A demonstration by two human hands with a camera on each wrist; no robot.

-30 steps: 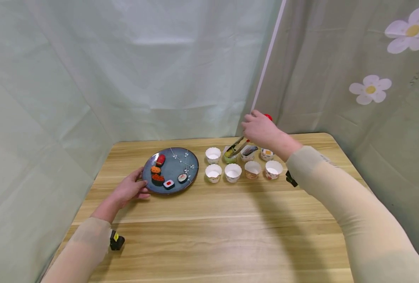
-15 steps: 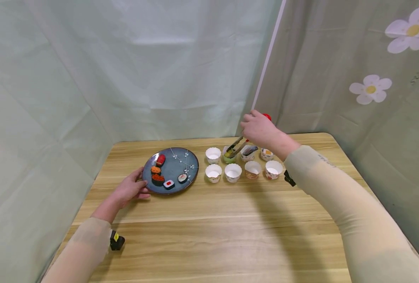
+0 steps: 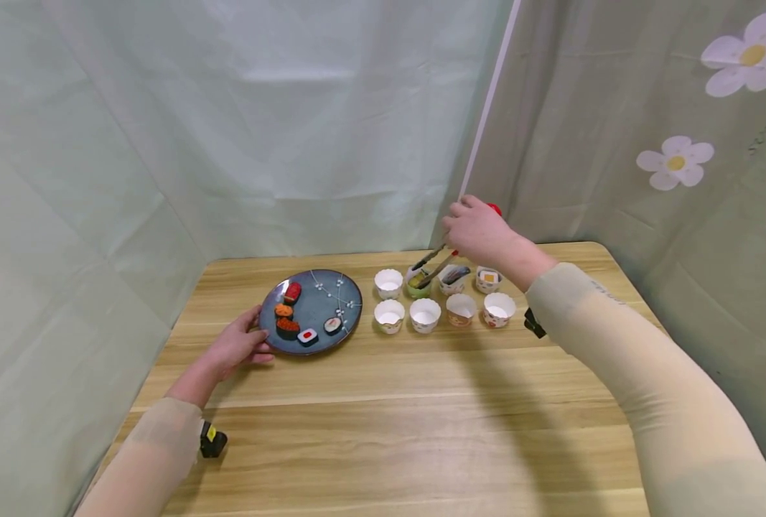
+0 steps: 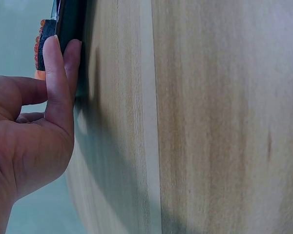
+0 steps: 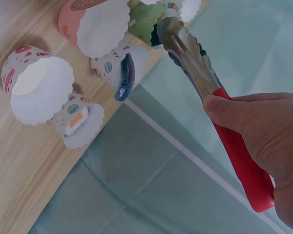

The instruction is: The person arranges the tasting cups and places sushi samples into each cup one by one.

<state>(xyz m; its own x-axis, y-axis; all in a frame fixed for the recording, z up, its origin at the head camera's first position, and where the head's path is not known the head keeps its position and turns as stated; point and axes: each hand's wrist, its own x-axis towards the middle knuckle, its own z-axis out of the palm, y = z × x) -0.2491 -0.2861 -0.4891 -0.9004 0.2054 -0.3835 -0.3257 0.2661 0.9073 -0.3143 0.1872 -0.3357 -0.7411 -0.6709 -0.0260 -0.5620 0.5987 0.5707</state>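
Tongs (image 5: 241,152) spread wider; right hand (image 3: 479,233) clamped round them, left hand (image 3: 235,346) pinching plate (image 3: 318,307). Yellow piece (image 3: 418,278) inside green cup (image 3: 419,292): best straddle centrally, squeeze gently.

Cream sleeves (image 3: 634,373), black wrist boxes (image 3: 212,441), yellow label (image 3: 211,433), perhaps dark lettering (image 3: 605,291)

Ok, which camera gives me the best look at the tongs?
The right wrist view: it shows the tongs large, metal arms and red handle, in the right hand. The head view shows them small, handle mostly hidden by that hand. The left wrist view misses them.
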